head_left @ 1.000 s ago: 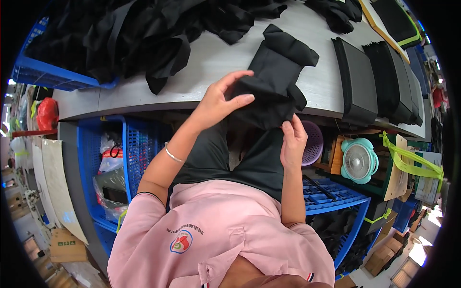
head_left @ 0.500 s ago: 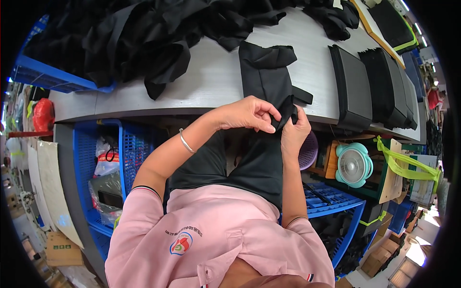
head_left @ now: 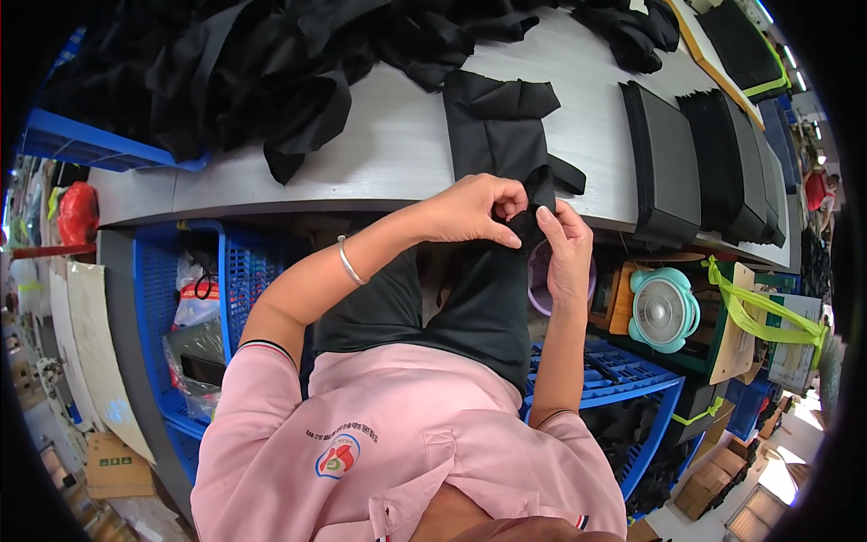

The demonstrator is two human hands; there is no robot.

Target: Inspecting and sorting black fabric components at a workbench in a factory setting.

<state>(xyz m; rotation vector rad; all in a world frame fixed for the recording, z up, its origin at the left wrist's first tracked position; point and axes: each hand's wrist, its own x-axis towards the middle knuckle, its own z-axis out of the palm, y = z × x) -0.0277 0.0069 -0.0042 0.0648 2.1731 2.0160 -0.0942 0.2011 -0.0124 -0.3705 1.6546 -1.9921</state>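
A black fabric piece [head_left: 495, 135] lies lengthwise on the table, its near end hanging past the edge toward my lap. My right hand [head_left: 567, 251] pinches a folded black strip of this piece between thumb and fingers. My left hand [head_left: 477, 210] is at the same near end, fingers curled against the fabric and thumb below them. The exact spot its fingertips grip is partly hidden. A short black strap sticks out on the right side of the piece, just beyond my right hand.
A heap of black fabric [head_left: 244, 81] covers the table's far left. Folded black stacks [head_left: 664, 167] stand at the right. Below the table are a blue crate [head_left: 181, 298], a purple basket [head_left: 539, 287], a teal fan [head_left: 662, 310] and a blue rack [head_left: 623, 390].
My right hand has shifted slightly right and turned, its thumb now higher on the strip. My left fingers have curled in more. The fabric piece has moved slightly away from me.
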